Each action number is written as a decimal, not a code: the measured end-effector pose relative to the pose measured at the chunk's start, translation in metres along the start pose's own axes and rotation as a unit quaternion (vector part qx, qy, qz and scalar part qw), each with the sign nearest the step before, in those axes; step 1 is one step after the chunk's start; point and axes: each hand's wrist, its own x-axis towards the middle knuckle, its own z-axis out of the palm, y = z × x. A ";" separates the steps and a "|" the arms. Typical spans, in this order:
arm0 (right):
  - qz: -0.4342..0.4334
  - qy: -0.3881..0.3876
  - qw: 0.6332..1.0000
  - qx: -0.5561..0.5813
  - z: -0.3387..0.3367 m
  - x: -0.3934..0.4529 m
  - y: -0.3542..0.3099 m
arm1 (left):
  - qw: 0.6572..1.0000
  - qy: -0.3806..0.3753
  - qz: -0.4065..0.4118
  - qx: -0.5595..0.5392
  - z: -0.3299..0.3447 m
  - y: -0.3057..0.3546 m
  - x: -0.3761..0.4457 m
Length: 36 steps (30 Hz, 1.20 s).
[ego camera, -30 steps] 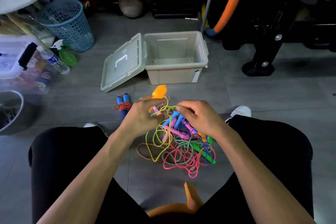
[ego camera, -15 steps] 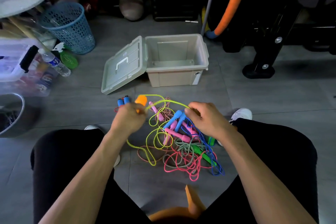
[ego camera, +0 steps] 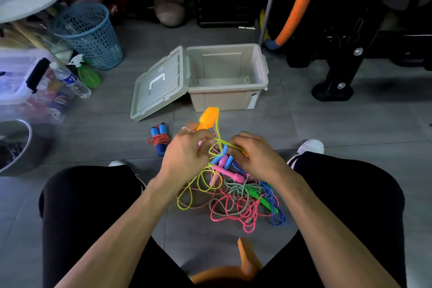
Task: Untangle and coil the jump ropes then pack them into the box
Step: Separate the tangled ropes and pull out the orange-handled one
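Note:
A tangle of jump ropes [ego camera: 236,196] in pink, grey, blue, green and yellow lies on the floor between my knees. My left hand [ego camera: 187,154] grips an orange handle [ego camera: 208,118] that sticks up above its fingers. A yellow-green cord [ego camera: 218,145] runs from that handle to my right hand [ego camera: 253,154], which pinches it just above the pile. A coiled rope with blue handles [ego camera: 159,139] lies on the floor to the left. The beige box [ego camera: 226,98] stands beyond, its lid [ego camera: 159,84] open to the left and nothing inside.
A blue mesh basket [ego camera: 90,35], a water bottle [ego camera: 70,80] and a green spray bottle [ego camera: 87,73] stand at the left near a clear storage bin [ego camera: 25,86]. A black equipment stand [ego camera: 336,79] is at the right. An orange stool edge [ego camera: 245,262] shows below.
My hands have come back together over the pile. The left hand moved right and turned the orange handle upward, and the stretch of yellow-green cord between the hands is shorter.

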 end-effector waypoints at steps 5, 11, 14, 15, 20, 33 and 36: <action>0.034 0.005 0.999 -0.025 0.000 0.001 0.010 | 0.992 0.067 -0.060 -0.084 -0.014 -0.002 0.003; 0.077 0.008 0.997 0.020 0.010 -0.003 0.015 | 0.983 0.041 -0.135 -0.114 -0.016 0.003 0.002; 0.223 0.039 0.962 0.152 0.009 0.002 0.014 | 0.972 -0.134 -0.192 -0.013 -0.017 0.003 0.002; 0.278 0.047 0.939 0.197 0.010 0.003 0.016 | 0.956 -0.195 -0.217 0.022 -0.016 0.003 0.001; 0.403 0.018 0.828 0.389 0.021 0.001 0.016 | 0.947 -0.203 -0.249 -0.001 0.001 -0.004 -0.001; 0.361 0.066 0.755 0.544 0.017 0.007 0.003 | 0.970 -0.187 -0.096 -0.120 0.017 -0.004 -0.011; 0.361 0.045 0.829 0.424 0.013 0.007 0.002 | 0.974 -0.182 -0.096 -0.095 0.019 -0.009 -0.012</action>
